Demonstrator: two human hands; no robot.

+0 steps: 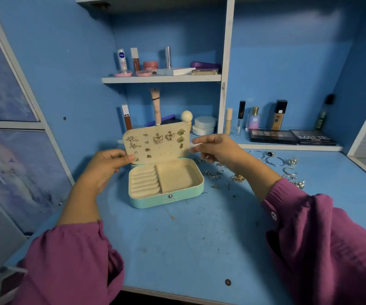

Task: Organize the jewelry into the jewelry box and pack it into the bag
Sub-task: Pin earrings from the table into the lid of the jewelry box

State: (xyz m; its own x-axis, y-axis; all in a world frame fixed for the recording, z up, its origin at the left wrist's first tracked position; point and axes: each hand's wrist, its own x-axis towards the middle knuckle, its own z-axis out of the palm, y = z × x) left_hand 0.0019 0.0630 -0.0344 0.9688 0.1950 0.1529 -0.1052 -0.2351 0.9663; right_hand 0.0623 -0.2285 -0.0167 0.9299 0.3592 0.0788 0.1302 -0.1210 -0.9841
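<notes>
- Blue desk top (177, 249) (speckled with small marks).
- Blue back wall (287, 62) framed by white shelves (162, 78) holding cosmetics.

Single head-worn wide-angle view. It looks forward and down from above the desk (177, 249), close to the surface, facing the blue back wall (287, 62) and shelf (162, 78). Both forearms enter from the lower edge. Straight lines bow near the frame borders.
</notes>
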